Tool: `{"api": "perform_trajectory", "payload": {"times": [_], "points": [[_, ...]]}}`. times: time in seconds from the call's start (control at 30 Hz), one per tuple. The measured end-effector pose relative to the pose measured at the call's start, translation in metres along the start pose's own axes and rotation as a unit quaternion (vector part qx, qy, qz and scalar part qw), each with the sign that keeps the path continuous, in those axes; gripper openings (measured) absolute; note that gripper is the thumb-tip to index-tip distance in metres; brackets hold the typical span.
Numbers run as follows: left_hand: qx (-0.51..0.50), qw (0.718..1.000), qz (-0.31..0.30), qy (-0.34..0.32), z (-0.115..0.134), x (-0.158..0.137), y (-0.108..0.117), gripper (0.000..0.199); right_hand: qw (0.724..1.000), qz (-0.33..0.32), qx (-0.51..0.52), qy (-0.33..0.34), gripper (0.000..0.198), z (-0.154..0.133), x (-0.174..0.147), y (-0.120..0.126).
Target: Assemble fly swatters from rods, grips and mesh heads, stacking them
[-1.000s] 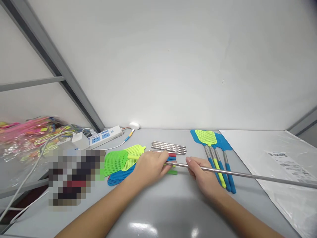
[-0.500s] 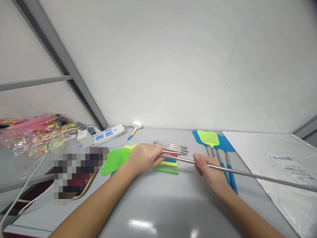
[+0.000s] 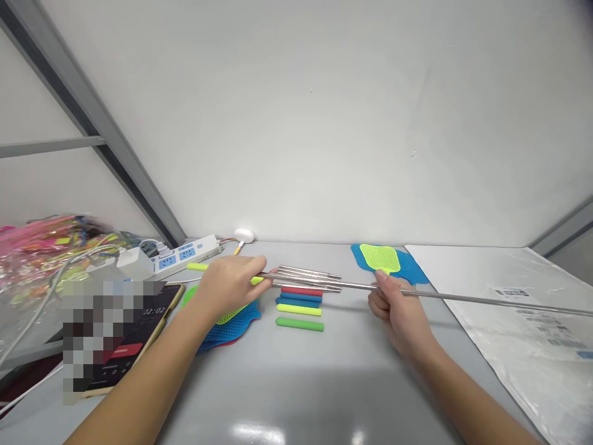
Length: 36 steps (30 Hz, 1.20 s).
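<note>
A long, thin telescopic metal rod (image 3: 343, 283) runs across the view, slanting slightly down to the right and out of frame. My left hand (image 3: 234, 285) pinches its left end between thumb and fingers. Farther right, my right hand (image 3: 398, 306) is wrapped round the rod, thumb on top. Behind and below the rod lie several shorter metal rods (image 3: 310, 270). In front of them are coloured handle tubes: red (image 3: 301, 291), blue (image 3: 299, 301), yellow (image 3: 299, 310) and green (image 3: 299, 324). Fly swatter heads, with a blue one (image 3: 234, 327) showing, lie partly hidden under my left hand.
Fly swatters with yellow (image 3: 380, 258) and blue (image 3: 410, 266) heads lie behind my right hand. A white plastic bag (image 3: 523, 346) covers the right side. At left are a phone (image 3: 134, 343), a power strip (image 3: 185, 253), cables and bagged colourful goods (image 3: 60, 247). A wall stands behind.
My left hand has moved left along with the rod's end, and my hands are farther apart. The handle tubes and blue swatter head are more exposed. The view has shifted slightly.
</note>
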<state>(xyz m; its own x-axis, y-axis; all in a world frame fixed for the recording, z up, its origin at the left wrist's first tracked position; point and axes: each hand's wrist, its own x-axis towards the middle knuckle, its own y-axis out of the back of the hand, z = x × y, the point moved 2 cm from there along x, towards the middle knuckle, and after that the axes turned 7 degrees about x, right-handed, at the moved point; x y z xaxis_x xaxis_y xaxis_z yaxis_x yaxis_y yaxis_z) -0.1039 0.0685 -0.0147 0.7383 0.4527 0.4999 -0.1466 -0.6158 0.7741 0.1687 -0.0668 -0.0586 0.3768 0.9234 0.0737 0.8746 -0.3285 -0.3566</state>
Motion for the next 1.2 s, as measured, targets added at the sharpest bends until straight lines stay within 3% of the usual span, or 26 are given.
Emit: {"api": "perform_trajectory", "payload": {"times": [0.17,0.4,0.5,0.63,0.83,1.03,1.2], "points": [[-0.005,0.999,0.01,0.032,-0.014,-0.002,0.002,0.043,0.988,0.133,0.058,0.051,0.054,-0.016,0.004,0.006],[0.043,0.985,0.142,0.087,-0.041,-0.012,0.006,0.04,0.978,0.183,0.09,0.042,0.053,-0.021,-0.001,-0.002],[0.043,0.984,0.149,0.084,-0.043,-0.012,0.003,0.038,0.979,0.178,0.09,0.039,0.052,-0.021,0.001,-0.003],[0.018,0.993,0.099,0.066,-0.023,-0.007,-0.007,0.037,0.971,0.206,0.102,0.068,0.051,-0.019,0.005,0.006],[-0.063,0.994,0.071,-0.053,0.039,-0.001,-0.002,0.031,0.955,0.244,0.132,0.106,0.045,-0.015,0.004,0.014],[-0.09,0.99,0.093,-0.057,0.063,-0.003,0.009,0.028,0.965,0.235,0.089,0.069,0.049,-0.008,-0.001,0.003],[-0.12,0.989,0.069,-0.061,0.071,-0.001,0.011,0.033,0.984,0.17,0.056,-0.014,0.046,0.01,-0.011,-0.018]]}}
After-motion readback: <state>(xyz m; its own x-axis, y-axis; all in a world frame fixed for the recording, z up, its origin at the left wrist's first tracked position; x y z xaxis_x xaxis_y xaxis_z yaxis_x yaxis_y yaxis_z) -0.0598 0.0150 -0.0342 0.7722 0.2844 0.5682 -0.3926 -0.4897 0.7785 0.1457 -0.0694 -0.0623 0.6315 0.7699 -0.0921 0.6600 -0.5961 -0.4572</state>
